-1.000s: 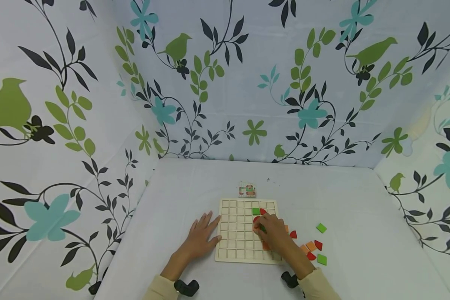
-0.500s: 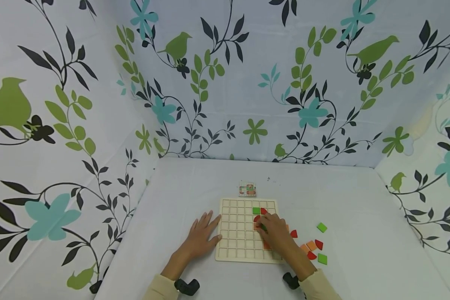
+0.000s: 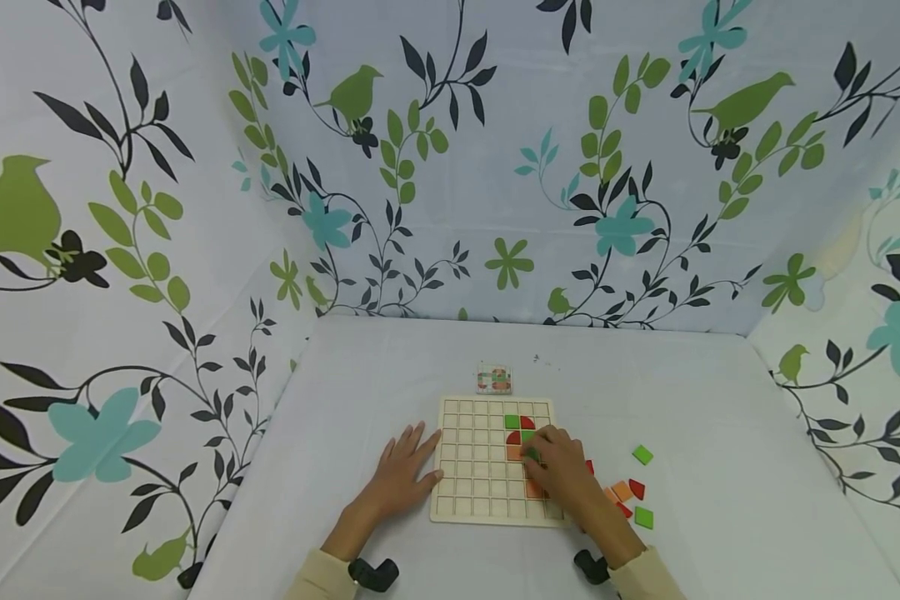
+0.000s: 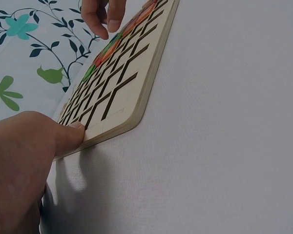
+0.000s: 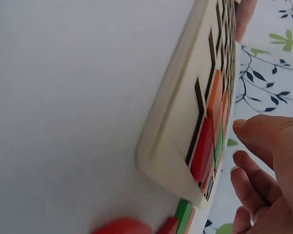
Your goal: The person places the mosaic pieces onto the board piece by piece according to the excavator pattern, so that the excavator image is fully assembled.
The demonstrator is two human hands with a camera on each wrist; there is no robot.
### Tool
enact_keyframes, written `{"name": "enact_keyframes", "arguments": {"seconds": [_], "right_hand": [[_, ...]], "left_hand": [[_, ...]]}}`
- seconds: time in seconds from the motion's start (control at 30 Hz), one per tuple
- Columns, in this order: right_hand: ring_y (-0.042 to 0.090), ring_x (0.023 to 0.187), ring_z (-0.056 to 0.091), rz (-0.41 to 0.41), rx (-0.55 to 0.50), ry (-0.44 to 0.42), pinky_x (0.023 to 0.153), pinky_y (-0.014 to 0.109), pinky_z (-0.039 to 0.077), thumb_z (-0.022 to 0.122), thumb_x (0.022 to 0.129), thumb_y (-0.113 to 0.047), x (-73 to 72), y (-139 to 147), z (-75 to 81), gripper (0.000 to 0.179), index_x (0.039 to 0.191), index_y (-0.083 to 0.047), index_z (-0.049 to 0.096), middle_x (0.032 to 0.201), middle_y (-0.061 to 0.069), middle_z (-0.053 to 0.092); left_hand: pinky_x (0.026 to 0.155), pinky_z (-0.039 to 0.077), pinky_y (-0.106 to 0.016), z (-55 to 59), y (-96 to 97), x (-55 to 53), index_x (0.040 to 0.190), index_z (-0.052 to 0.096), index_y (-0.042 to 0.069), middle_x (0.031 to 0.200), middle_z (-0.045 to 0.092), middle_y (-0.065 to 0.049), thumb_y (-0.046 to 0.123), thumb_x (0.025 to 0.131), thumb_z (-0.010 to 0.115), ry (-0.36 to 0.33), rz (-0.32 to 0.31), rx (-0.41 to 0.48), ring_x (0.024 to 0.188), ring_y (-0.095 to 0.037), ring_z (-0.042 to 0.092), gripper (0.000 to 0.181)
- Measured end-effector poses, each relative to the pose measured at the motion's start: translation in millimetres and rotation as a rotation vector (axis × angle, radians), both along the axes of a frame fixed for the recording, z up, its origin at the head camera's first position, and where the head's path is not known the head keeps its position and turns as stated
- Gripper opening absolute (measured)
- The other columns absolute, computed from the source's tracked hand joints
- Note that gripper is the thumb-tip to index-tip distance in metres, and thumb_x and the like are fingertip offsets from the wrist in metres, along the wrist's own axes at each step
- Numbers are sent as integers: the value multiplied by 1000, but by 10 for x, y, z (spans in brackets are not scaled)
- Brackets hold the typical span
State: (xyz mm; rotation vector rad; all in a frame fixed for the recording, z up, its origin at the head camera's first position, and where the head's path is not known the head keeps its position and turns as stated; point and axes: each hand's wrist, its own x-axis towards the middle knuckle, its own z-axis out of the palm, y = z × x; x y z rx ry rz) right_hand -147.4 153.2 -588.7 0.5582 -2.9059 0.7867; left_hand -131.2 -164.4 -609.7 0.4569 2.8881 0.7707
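A pale wooden grid board point(image 3: 474, 467) lies on the white table, with red, green and orange tiles in cells on its right side. My left hand point(image 3: 401, 473) rests at the board's left edge, fingers straight; in the left wrist view its thumb point(image 4: 71, 134) touches the rim. My right hand point(image 3: 558, 467) is over the filled cells. In the right wrist view its thumb and fingers are apart, with no tile visible between them. A green tile point(image 3: 512, 422), a red quarter-round tile point(image 3: 513, 437) and an orange tile point(image 3: 513, 452) show beside it; others are hidden beneath.
Right of the board lie several loose tiles, among them a green tile point(image 3: 642, 455), an orange tile point(image 3: 622, 490) and another green tile point(image 3: 644, 517). A small pattern card point(image 3: 494, 379) lies behind the board. Patterned cloth point(image 3: 450, 208) surrounds the table.
My right hand has shifted slightly right across the board, uncovering the orange tile and a green tile in the cells. My left hand has stayed in place.
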Motion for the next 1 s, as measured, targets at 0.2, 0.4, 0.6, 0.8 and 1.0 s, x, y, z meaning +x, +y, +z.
{"name": "enact_keyframes", "arguments": {"seconds": [0.2, 0.4, 0.6, 0.8, 1.0], "right_hand": [[28, 111, 59, -137, -67, -118, 94, 50, 50, 78, 98, -21, -20, 246, 41, 18, 114, -12, 75, 119, 7, 66], [35, 117, 57, -282, -143, -211, 100, 56, 55, 72, 102, -20, -32, 673, 9, 33, 130, -4, 65, 131, 20, 60], [53, 128, 45, -483, -194, -216, 103, 69, 44, 67, 102, -18, -12, 1108, 39, 44, 140, 2, 57, 142, 35, 44], [60, 129, 36, -579, -178, -310, 99, 72, 45, 66, 98, -18, 32, 1369, 60, 55, 142, 10, 49, 142, 44, 37], [57, 131, 46, -486, -192, -331, 107, 67, 45, 59, 102, -7, 31, 1431, -16, 41, 137, 13, 55, 139, 41, 45]], "left_hand": [[125, 17, -70, 18, 7, 5, 163, 41, 14, 171, 28, -23, 37, 106, 59, -8, -2, 0, 160, -45, 21, 65], [125, 17, -70, -4, 6, -2, 163, 41, 14, 171, 28, -22, 38, 106, 59, -6, 1, -6, 160, -45, 21, 65], [125, 17, -70, -21, 6, -17, 163, 41, 14, 171, 28, -23, 38, 106, 59, 1, -6, 1, 160, -46, 21, 65], [125, 18, -69, -19, 13, -4, 164, 41, 15, 172, 28, -21, 39, 105, 59, -1, 2, -15, 160, -44, 21, 66], [125, 18, -68, -12, 27, 9, 163, 41, 14, 171, 29, -21, 39, 105, 60, 12, 17, -23, 160, -44, 23, 66]]}}
